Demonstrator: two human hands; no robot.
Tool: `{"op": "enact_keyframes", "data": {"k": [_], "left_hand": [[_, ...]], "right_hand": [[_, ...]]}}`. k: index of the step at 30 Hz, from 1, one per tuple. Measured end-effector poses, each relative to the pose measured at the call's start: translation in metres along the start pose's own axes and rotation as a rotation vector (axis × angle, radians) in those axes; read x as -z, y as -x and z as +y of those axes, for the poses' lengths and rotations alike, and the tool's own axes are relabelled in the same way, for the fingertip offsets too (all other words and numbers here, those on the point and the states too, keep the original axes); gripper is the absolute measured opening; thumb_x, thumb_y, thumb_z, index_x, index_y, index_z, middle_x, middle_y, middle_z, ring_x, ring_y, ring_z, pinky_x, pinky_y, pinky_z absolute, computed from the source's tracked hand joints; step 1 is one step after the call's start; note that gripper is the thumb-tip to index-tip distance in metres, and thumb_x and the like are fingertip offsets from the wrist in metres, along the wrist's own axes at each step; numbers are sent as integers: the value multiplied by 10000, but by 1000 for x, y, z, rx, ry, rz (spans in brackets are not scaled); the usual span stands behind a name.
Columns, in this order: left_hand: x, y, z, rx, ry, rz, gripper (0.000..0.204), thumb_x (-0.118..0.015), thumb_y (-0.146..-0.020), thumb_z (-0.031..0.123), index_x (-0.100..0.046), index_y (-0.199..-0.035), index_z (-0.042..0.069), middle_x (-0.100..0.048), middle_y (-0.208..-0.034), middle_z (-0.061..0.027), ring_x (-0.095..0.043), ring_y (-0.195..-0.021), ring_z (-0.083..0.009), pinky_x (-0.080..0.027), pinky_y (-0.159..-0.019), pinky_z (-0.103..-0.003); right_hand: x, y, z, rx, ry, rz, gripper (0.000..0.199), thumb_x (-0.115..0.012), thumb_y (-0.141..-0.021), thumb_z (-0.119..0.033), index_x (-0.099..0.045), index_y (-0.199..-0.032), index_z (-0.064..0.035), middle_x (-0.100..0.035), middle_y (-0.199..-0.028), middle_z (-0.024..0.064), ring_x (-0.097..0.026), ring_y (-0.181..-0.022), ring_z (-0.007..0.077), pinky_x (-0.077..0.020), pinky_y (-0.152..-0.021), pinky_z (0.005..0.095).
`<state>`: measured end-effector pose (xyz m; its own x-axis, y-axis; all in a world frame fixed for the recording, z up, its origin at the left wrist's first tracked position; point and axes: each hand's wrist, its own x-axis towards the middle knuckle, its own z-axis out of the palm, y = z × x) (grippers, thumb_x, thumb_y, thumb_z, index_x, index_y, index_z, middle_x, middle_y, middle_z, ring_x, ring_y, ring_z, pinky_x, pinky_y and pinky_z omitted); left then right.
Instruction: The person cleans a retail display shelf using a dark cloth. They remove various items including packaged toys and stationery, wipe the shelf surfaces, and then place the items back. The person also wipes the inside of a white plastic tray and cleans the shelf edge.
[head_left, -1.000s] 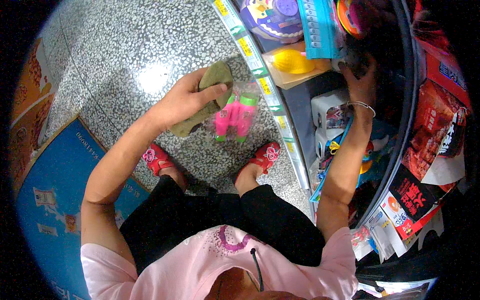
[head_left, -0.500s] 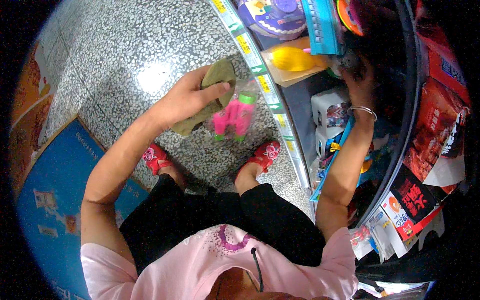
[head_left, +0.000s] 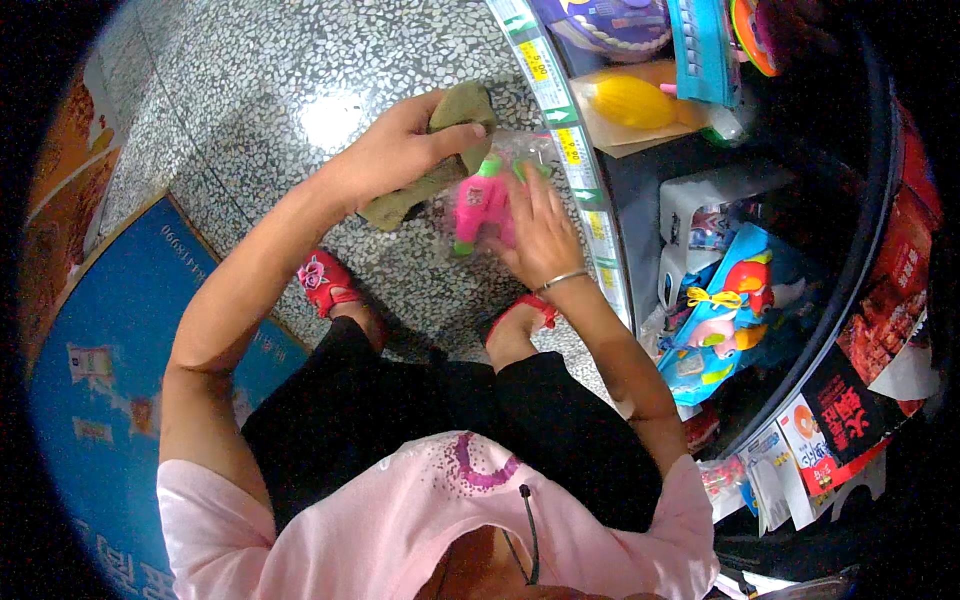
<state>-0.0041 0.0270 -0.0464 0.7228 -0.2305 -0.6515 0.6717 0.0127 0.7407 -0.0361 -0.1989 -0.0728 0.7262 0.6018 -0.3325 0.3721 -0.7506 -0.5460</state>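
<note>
The single head-worn fisheye looked steeply down from above the person's pink shirt [head_left: 400,530]; it sat close over both forearms, which rose from the lower edge; the speckled floor [head_left: 250,80] filled the upper left; the shelf [head_left: 600,240] curved down the right; the rim was black, and straight edges bent toward it.

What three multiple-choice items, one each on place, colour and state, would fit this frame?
1. Where is the yellow toy?
A. on the shelf
B. on the floor
C. in the left hand

2. What colour is the cloth that the left hand holds?
A. white
B. olive green
C. blue

3. What is the right hand doing?
A. hanging free
B. touching the pink toy in clear wrap
C. gripping the shelf edge

Key: 1 A, it lies on cardboard on the shelf; 2 B, the folded cloth is olive; 3 B, its fingers rest on the toy.
</note>
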Motion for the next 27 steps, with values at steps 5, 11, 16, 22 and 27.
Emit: {"op": "enact_keyframes", "data": {"k": [5,11,16,22,27], "left_hand": [[4,2,-11,-44,-20,44,330,-601,-873,282,-572,-1069,17,-624,-880,-37,-563,-787,-105,-477,-700,-278],[37,-16,-67,-122,-670,125,440,-612,-837,332,-529,-1108,-4,-637,-913,-213,-622,-845,-346,-476,-758,-402],[35,-17,-106,-160,-692,221,445,-605,-830,342,-504,-1097,0,-615,-937,-262,-582,-909,-430,-457,-789,-468],[18,-16,-88,-93,-769,166,440,-591,-838,319,-481,-1126,6,-615,-936,-259,-586,-915,-418,-458,-795,-479],[12,-15,-90,-72,-787,103,485,-594,-833,314,-462,-1174,-3,-609,-954,-264,-591,-921,-406,-463,-793,-473]], "right_hand": [[-15,8,1,-140,-22,148,724,-749,-698,-209,-372,-1276,11,-415,-1275,253,-411,-1180,415,-366,-986,444],[-41,23,22,-399,-297,142,720,-771,-684,-234,-375,-1237,4,-468,-1126,194,-480,-1025,340,-408,-901,422],[-56,15,14,-342,-226,239,745,-815,-653,-235,-378,-1213,-11,-480,-1029,129,-548,-867,224,-460,-807,347],[-77,16,54,-464,-302,304,712,-840,-615,-257,-426,-1136,-3,-527,-934,113,-553,-826,230,-472,-781,350],[-71,-2,59,-583,-451,143,645,-825,-606,-327,-496,-1076,-33,-602,-1000,188,-584,-924,360,-467,-813,446]]}}
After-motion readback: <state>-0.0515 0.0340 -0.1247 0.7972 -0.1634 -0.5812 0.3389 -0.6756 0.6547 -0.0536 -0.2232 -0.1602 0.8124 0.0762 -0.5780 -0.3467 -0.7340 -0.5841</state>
